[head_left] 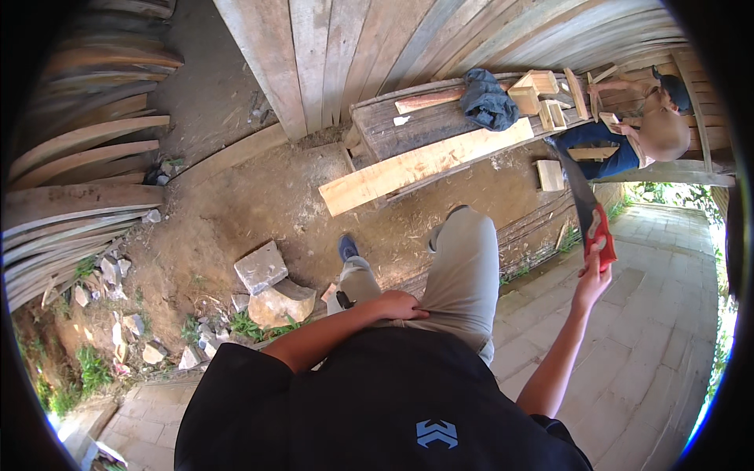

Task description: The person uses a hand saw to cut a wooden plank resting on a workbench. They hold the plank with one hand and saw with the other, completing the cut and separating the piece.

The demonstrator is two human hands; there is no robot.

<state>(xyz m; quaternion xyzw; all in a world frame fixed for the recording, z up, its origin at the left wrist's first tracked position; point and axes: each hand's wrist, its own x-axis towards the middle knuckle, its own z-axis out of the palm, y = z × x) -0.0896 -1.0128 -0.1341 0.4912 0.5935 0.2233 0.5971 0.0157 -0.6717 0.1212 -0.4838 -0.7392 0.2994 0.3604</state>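
Note:
At the right, my right hand (596, 269) is closed round the red handle of a hand saw (583, 196). Its dark blade points up and away, toward the bench end. My left hand (404, 304) lies at the top of my light grey trousers (465, 259), fingers curled against the cloth and seeming to pinch it. A long pale plank (424, 166) lies along the near edge of a rough wooden bench (385, 128), beyond my knees and apart from both hands. A dark bundled cloth (488, 100) sits on the bench.
Small wooden boxes (553, 115) stand at the bench's right end, beside another person (656, 129) handling wood pieces. A wood block (550, 176) is on the ground below. Stone blocks (261, 268) lie left of my feet. Board walls (330, 55) rise behind; paving (628, 337) spreads at right.

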